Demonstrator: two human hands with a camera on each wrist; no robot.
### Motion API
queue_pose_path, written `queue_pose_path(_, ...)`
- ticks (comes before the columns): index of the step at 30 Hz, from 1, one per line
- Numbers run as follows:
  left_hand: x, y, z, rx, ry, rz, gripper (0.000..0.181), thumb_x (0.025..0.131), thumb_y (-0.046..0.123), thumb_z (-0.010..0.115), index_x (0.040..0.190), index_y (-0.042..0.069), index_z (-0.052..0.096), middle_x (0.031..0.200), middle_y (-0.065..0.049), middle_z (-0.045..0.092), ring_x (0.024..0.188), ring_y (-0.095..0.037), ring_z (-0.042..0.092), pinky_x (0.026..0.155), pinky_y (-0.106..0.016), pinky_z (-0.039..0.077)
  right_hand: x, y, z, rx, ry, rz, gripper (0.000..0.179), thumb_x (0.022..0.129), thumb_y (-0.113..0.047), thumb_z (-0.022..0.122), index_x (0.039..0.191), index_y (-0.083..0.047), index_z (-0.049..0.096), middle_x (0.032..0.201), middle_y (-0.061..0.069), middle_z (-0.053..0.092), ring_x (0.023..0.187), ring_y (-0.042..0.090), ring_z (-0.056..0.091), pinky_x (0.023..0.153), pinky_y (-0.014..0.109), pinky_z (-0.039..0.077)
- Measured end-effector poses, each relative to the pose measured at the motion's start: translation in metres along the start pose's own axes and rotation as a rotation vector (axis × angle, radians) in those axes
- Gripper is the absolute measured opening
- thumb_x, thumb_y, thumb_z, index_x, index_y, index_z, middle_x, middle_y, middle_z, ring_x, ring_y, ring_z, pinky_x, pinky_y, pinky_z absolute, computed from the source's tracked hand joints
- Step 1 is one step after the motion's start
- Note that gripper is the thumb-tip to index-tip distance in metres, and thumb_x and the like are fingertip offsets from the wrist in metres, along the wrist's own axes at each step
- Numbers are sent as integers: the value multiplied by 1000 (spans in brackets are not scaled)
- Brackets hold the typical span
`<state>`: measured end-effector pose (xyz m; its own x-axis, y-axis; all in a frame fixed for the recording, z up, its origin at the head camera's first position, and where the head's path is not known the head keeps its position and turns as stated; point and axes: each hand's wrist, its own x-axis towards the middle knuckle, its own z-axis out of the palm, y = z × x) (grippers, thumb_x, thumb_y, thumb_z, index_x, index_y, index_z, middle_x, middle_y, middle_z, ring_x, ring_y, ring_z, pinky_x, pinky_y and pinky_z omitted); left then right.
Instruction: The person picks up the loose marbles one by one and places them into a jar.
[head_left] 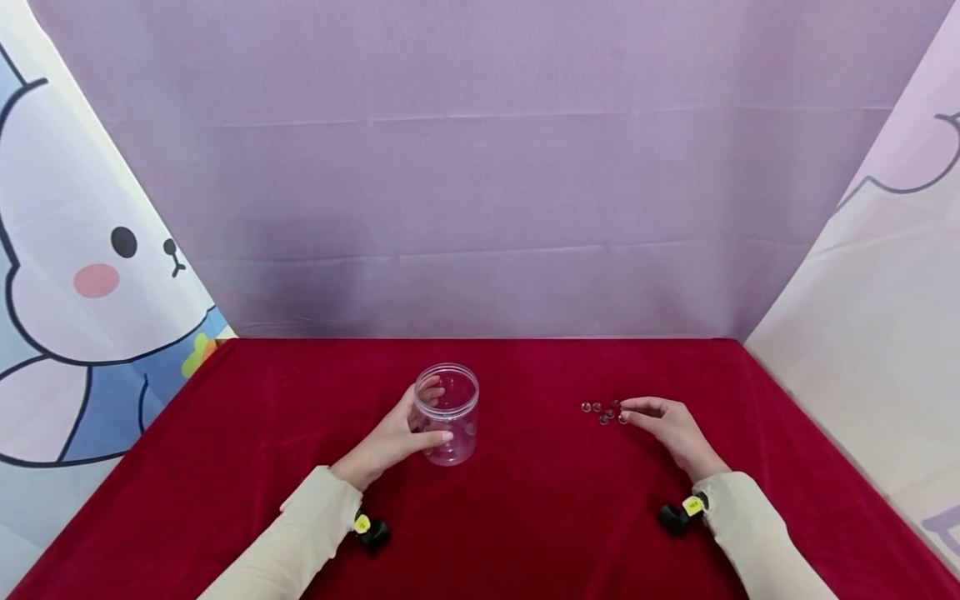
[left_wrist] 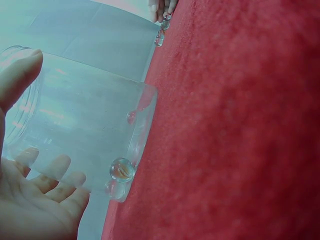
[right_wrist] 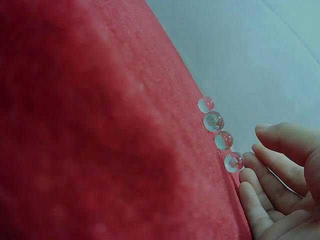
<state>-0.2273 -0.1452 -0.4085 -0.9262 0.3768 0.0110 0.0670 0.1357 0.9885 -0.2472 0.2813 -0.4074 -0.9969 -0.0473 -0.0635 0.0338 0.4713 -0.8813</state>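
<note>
My left hand (head_left: pixel 396 437) holds a clear plastic jar (head_left: pixel 459 429) upright, thumb on the near side and fingers round the far side. No lid is on it. A glass marble (left_wrist: pixel 122 170) with an orange swirl lies at the jar's bottom in the left wrist view, along with what look like another marble or reflections. Over on the right, my right hand (head_left: pixel 670 425) is beside a cluster of several glass marbles (head_left: pixel 597 407). In the right wrist view, its thumb is apart from the fingertips, which are at or touching the nearest marble (right_wrist: pixel 234 162).
A red velvety cloth (head_left: pixel 540 517) covers the table. Behind it stands a lilac fabric backdrop (head_left: pixel 480 183), with printed cartoon panels (head_left: pixel 82 225) on the sides. Each wrist carries a small black camera (head_left: pixel 372 535) with a yellow tag.
</note>
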Motion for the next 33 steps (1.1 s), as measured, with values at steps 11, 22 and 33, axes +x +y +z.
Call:
queue_pose_path(11, 0, -1, -1, 13, 2, -11, 83, 82, 19, 73, 147, 21, 20, 150, -12, 29, 137, -34, 29, 107, -53, 30, 3, 6, 2, -16, -16, -2, 41, 86, -25, 70, 118, -1, 64, 119, 14, 63, 88, 2, 54, 72, 22, 47)
queue_pose_path(22, 1, -2, -1, 12, 4, -5, 84, 82, 19, 73, 147, 22, 20, 150, -12, 29, 138, -33, 27, 108, -55, 27, 5, 8, 0, -131, -29, -56, 39, 86, -28, 69, 117, -5, 65, 117, 13, 64, 94, 12, 56, 75, 21, 46)
queue_pose_path(33, 0, -2, -2, 17, -4, -12, 84, 83, 20, 73, 147, 21, 19, 151, -11, 28, 139, -33, 26, 107, -54, 29, 3, 8, 2, -167, -23, -42, 37, 85, -28, 71, 115, -7, 67, 119, 14, 62, 101, 21, 54, 75, 24, 46)
